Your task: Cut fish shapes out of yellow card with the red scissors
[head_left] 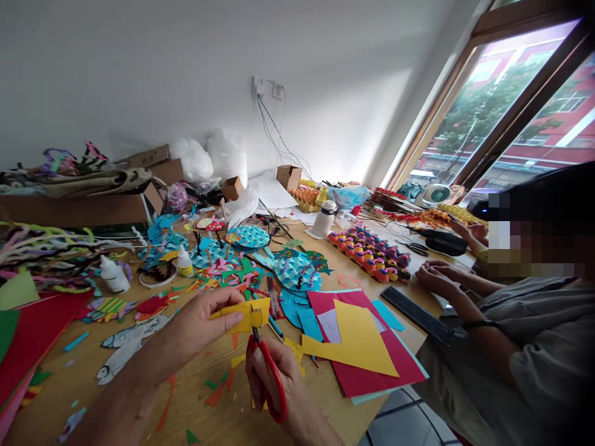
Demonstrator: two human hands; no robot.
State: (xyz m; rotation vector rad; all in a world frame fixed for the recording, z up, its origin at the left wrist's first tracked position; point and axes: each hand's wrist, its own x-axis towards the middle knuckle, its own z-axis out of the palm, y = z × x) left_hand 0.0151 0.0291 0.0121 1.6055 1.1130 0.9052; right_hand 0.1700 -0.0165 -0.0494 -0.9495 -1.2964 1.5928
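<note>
My left hand [218,316] pinches a strip of yellow paper [261,311] that has dark outlines drawn on it. Red-handled scissors [277,385] are gripped in my right hand [283,371], and their blades meet the lower edge of the yellow paper; how far the blades are apart is hard to see. Small yellow offcuts [292,353] lie just behind my right hand. To the right, a larger yellow sheet [357,337] rests on red paper [400,365]. Colourful paper scraps [239,269] are spread beyond my hands.
Glue bottles [185,263] stand at the left among cut paper fish [151,305]. Blue woven-paper discs [297,271] and a painted egg tray [369,253] sit further back. At the right, a person [525,334] sits with hands on the table, near a black case [416,314].
</note>
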